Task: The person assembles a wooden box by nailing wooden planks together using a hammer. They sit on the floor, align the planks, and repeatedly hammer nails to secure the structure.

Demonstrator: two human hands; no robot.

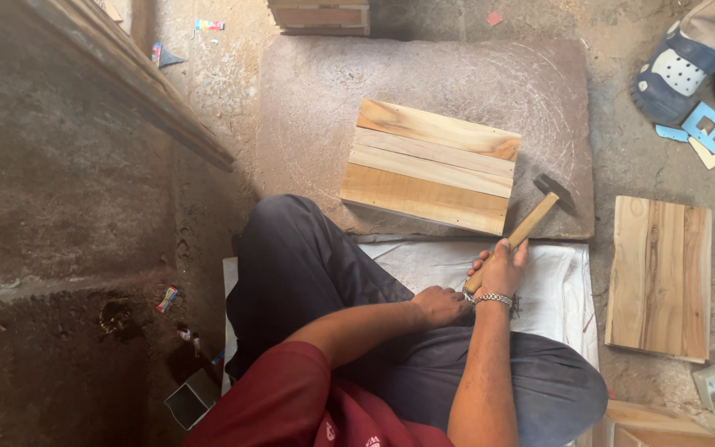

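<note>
The person sits cross-legged on the floor behind a flat grey stone slab. The right hand has its fingers wrapped around the lower end of a wooden-handled hammer with a dark metal head. The hammer's long axis runs diagonally, from the hand up and away toward the slab's near right corner, where the head lies just above or on the stone; contact cannot be confirmed. The left hand rests just beside the right wrist, which carries a metal bracelet. Its fingers are curled; whether they hold anything cannot be told.

A rectangular panel of joined pale wooden planks lies flat on the slab, near its front edge, its long axis roughly parallel to that edge. A second wooden board lies on the floor, right of the slab. A white cloth covers the floor under the person.
</note>
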